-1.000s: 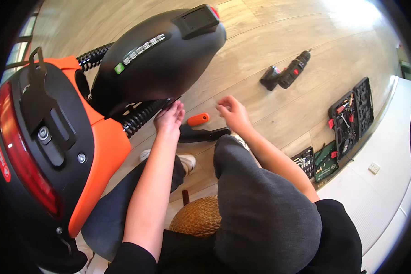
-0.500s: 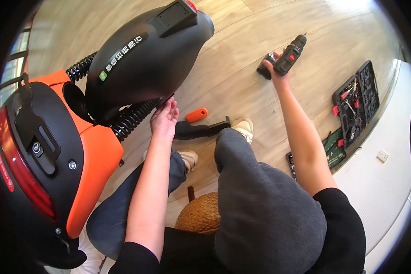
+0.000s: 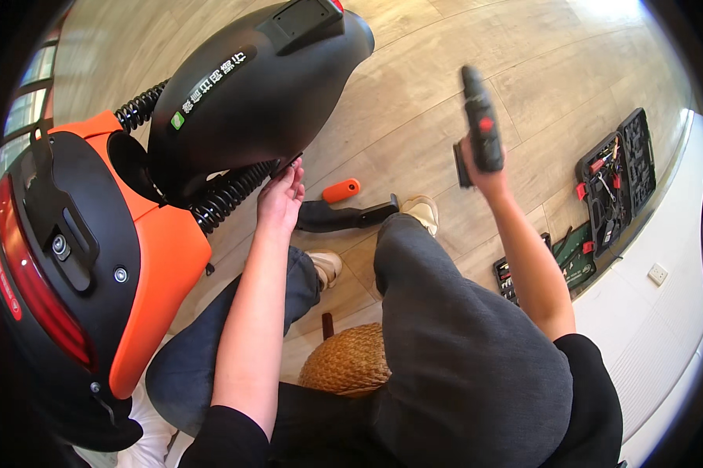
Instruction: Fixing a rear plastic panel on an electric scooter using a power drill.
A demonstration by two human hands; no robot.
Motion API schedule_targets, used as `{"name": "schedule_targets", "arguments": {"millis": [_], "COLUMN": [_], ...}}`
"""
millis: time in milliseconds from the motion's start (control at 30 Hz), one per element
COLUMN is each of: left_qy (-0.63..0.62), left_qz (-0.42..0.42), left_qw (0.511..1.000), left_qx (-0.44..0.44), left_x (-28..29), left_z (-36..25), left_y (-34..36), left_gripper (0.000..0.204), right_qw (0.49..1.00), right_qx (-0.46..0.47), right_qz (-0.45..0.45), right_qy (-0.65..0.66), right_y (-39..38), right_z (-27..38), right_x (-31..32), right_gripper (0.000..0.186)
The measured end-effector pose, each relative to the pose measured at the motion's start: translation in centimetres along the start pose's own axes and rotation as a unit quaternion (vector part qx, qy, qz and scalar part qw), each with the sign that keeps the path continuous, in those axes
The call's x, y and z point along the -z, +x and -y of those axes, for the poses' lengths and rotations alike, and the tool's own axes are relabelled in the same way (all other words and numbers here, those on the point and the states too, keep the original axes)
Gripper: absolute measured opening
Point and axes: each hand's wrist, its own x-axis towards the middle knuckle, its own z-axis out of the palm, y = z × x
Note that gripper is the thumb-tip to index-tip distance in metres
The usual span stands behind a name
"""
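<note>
A large scooter with an orange and black rear body (image 3: pixel 160 257) fills the left side. Its big black mudguard (image 3: pixel 250 101) has a lamp holder at the far end, with black coil springs (image 3: pixel 233 195) beside it. Palm up, my left hand (image 3: pixel 281 196) is under the mudguard's lower edge, fingers curled. A thin dark sliver shows at its fingertips, but what they pinch is hidden. Raised to the right, my right hand (image 3: pixel 488 168) is closed round the grip of a black cordless drill (image 3: pixel 480 117). The drill's nose points away from me and is slightly blurred.
On the wooden floor lie an orange oval part (image 3: pixel 341 190) and a curved black part (image 3: pixel 332 218), near my shoes. Toward the right wall are an open tool case (image 3: pixel 605 191) and a green case (image 3: pixel 574 257). A woven stool (image 3: pixel 347 359) stands beneath me.
My right hand has swung the drill toward me and slightly left, turning its nose from far right to straight ahead. My left hand stays at the mudguard's edge.
</note>
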Motion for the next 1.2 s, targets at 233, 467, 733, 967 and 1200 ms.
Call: {"name": "schedule_targets", "arguments": {"millis": [233,467,733,967,1200], "left_qy": [-0.007,0.047,0.018,-0.050,-0.098], "left_qz": [-0.019,-0.022,0.019,0.043,0.110], "left_qw": [1.000,0.998,0.998,0.996,0.988], "left_qx": [0.010,0.041,0.056,0.054,0.038], "left_x": [0.0,-0.4,0.8,0.3,0.8], "left_z": [0.0,-0.3,-0.6,-0.2,-0.3], "left_y": [0.4,-0.2,0.5,0.7,1.5], "left_gripper": [0.018,0.019,0.017,0.019,0.020], "right_qw": [0.952,0.928,0.924,0.929,0.930], "right_qx": [0.117,0.163,0.226,0.211,0.190], "right_qz": [0.272,0.316,0.287,0.282,0.290], "right_qy": [-0.072,-0.113,-0.115,-0.113,-0.122], "right_y": [-4.4,-5.2,-6.0,-6.5,-6.5], "right_z": [9.0,10.8,11.9,12.4,12.9], "right_x": [-3.3,-7.9,-10.1,-10.8,-10.7], "right_gripper": [0.057,0.049,0.046,0.049,0.048]}}
